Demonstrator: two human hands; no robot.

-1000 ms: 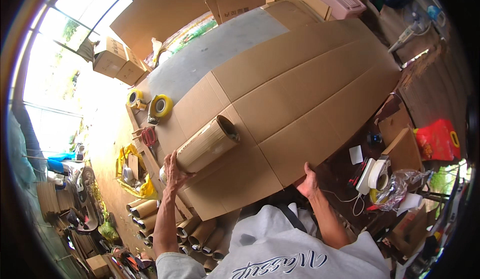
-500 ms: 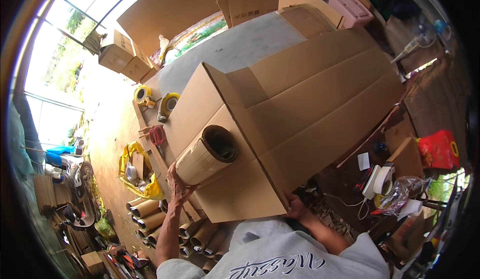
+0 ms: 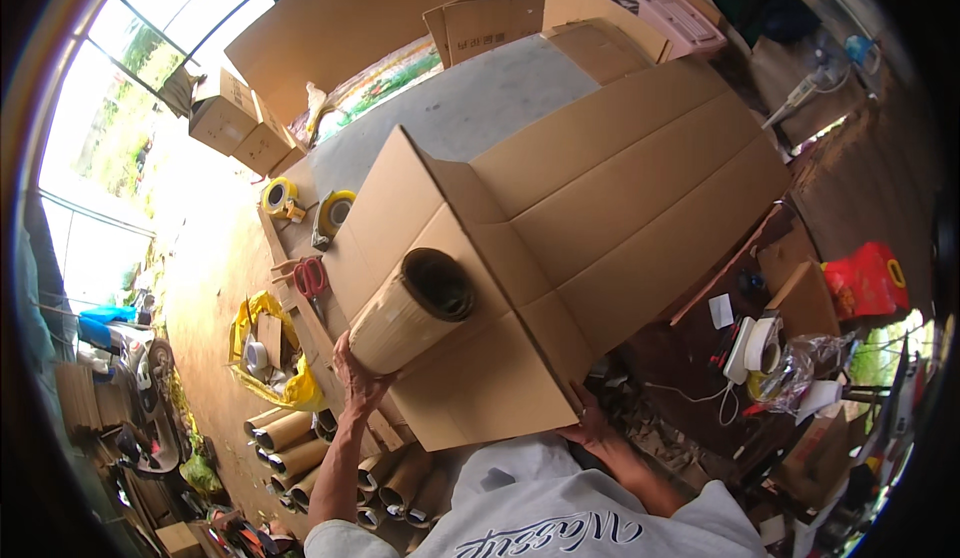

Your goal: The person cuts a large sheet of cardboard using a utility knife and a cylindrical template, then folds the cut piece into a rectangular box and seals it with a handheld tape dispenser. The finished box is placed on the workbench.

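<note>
- Cardboard tube (image 3: 392, 326) rests against a folded cardboard sheet (image 3: 640, 208).
- Left hand (image 3: 362, 376) clasps the tube's near end.
- Right hand (image 3: 592, 422) touches the sheet's corner, right of the tube; cannot tell if pinching.
- Red-handled scissors (image 3: 311, 278) lie left of the tube.

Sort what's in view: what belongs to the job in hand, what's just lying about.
Apparently in the job:
- cardboard sheet, right hand at its near edge
- brown tube, left hand at its lower end

Apparently just lying about, untouched:
- red-handled scissors
- yellow tape rolls
- yellow bag
- tubes on the floor
- pink bin
</note>
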